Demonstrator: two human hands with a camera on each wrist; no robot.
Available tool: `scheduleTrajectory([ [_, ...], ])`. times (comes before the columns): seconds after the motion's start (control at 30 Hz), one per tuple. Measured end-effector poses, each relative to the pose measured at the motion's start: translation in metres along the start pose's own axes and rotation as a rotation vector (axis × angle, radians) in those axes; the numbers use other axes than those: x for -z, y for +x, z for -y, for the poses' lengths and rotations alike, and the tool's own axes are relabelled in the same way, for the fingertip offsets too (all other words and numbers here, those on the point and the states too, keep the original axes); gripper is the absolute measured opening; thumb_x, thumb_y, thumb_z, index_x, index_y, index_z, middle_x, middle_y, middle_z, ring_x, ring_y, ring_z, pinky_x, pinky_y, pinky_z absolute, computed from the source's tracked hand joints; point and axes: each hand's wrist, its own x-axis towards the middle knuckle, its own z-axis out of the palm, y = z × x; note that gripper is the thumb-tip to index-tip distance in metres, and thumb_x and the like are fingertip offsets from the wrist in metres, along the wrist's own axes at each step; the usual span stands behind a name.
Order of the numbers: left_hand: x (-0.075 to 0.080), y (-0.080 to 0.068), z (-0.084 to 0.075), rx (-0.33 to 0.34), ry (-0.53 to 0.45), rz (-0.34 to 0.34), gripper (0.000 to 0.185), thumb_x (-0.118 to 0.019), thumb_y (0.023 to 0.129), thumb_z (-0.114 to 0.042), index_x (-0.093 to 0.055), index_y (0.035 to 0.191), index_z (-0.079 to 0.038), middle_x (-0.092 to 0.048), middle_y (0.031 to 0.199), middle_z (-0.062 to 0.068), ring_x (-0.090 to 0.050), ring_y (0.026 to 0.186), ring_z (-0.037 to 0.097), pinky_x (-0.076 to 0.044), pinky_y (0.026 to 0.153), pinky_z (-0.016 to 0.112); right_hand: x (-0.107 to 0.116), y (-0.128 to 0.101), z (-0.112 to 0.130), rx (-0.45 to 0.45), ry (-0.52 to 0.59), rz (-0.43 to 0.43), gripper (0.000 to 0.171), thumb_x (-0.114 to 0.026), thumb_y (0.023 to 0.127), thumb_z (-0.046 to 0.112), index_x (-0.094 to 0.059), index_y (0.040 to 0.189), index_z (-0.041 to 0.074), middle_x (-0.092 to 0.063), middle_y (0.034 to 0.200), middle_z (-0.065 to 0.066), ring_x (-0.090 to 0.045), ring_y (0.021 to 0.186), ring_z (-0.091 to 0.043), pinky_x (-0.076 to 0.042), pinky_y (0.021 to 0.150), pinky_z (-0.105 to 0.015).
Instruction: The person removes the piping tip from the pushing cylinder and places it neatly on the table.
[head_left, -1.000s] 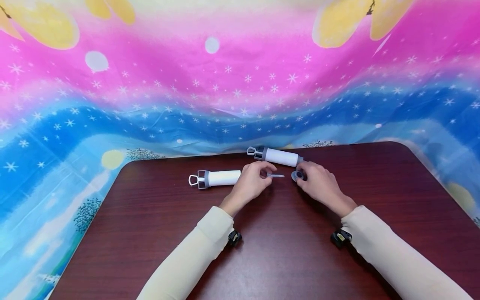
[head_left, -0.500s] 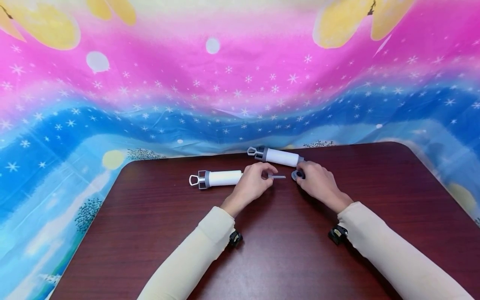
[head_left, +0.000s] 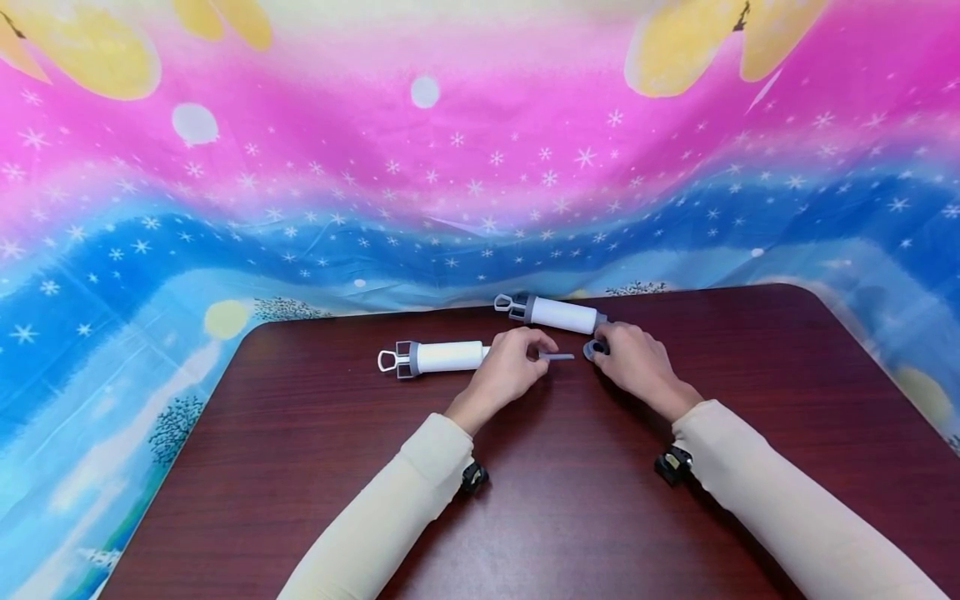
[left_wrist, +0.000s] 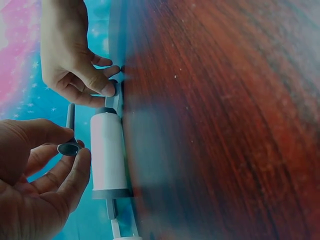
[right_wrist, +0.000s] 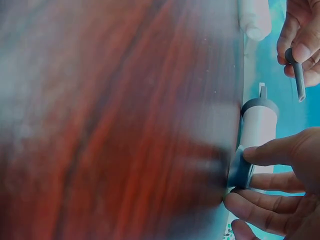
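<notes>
Both forearms have slid slightly inward across the desk [head_left: 315,433] since the earlier head pictures, while the hands have hardly shifted; the two syringe-like tubes lie as they did.

Leftmost, the near white tube [head_left: 442,357] lies on its side with its looped grey plunger handle pointing left, its other end hidden under the left hand [head_left: 504,368]; that hand's grip is a pinch, thumb and fingers curled round a thin grey nozzle [head_left: 557,357] whose tip points right, toward the other hand, seemingly held level so its wide mouth stays open to view, as the left wrist picture shows [left_wrist: 69,148].

Behind, the far white tube [head_left: 561,315] lies along the desk's rear edge, grey collar to the left; just beside its right end the right hand [head_left: 633,365] pinches a small grey ring cap [head_left: 595,350] against the desk, fingertips curled on its rim [right_wrist: 240,169], probably to steady it.

A starry pink and blue cloth [head_left: 450,167] hangs behind.
</notes>
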Motion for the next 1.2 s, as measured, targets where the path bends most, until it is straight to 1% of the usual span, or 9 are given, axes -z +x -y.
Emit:
scheduleTrajectory([
  [0.27, -0.003, 0.004, -0.002, 0.032, 0.042, 0.022, 0.02, -0.069, 0.098, -0.008, -0.078, 0.116, -0.014, -0.074, 0.114, 0.0, -0.064, 0.097, 0.014, -0.053, 0.085, 0.028, 0.0, 0.002, -0.001, -0.019, 0.023, 0.016, 0.016, -0.073, 0.097, 0.017, -0.07, 0.102, 0.002, -0.066, 0.09, -0.013, -0.056, 0.071, -0.025, -0.043, 0.06, -0.039],
  [0.43, -0.005, 0.009, -0.003, 0.046, 0.06, 0.041, 0.02, -0.07, 0.099, -0.01, -0.078, 0.117, -0.014, -0.075, 0.113, -0.002, -0.064, 0.096, 0.013, -0.054, 0.084, 0.028, -0.001, 0.003, -0.001, -0.016, 0.028, 0.011, 0.016, -0.074, 0.097, 0.017, -0.069, 0.099, 0.002, -0.064, 0.086, -0.012, -0.055, 0.07, -0.024, -0.042, 0.06, -0.038],
  [0.67, -0.009, 0.012, -0.006, 0.073, 0.063, 0.052, 0.02, -0.069, 0.1, -0.009, -0.078, 0.117, -0.014, -0.075, 0.11, -0.001, -0.064, 0.094, 0.014, -0.054, 0.083, 0.029, -0.002, 0.005, -0.002, -0.024, 0.03, 0.019, 0.017, -0.075, 0.097, 0.018, -0.067, 0.094, 0.004, -0.061, 0.079, -0.01, -0.052, 0.066, -0.023, -0.04, 0.059, -0.037],
  [0.87, -0.014, 0.015, -0.008, 0.09, 0.071, 0.044, 0.02, -0.069, 0.1, -0.008, -0.078, 0.117, -0.012, -0.075, 0.114, 0.002, -0.068, 0.104, 0.017, -0.056, 0.092, 0.034, -0.002, 0.005, -0.004, -0.016, 0.03, 0.014, 0.018, -0.075, 0.096, 0.018, -0.066, 0.093, 0.003, -0.06, 0.075, -0.009, -0.05, 0.064, -0.023, -0.04, 0.059, -0.037],
  [1.03, -0.018, 0.019, -0.009, 0.102, 0.086, 0.041, 0.019, -0.069, 0.1, -0.008, -0.078, 0.116, -0.011, -0.075, 0.114, 0.002, -0.068, 0.101, 0.017, -0.057, 0.09, 0.033, -0.003, 0.005, -0.005, -0.008, 0.029, 0.006, 0.019, -0.075, 0.096, 0.019, -0.066, 0.092, 0.003, -0.059, 0.071, -0.008, -0.05, 0.062, -0.022, -0.039, 0.058, -0.037],
  [1.2, -0.02, 0.022, -0.01, 0.125, 0.092, 0.042, 0.016, -0.069, 0.1, -0.008, -0.077, 0.114, -0.012, -0.074, 0.111, 0.002, -0.066, 0.097, 0.016, -0.056, 0.088, 0.033, -0.002, 0.004, -0.005, -0.011, 0.035, 0.006, 0.018, -0.074, 0.097, 0.018, -0.066, 0.093, 0.003, -0.058, 0.07, -0.008, -0.05, 0.062, -0.022, -0.04, 0.059, -0.038],
])
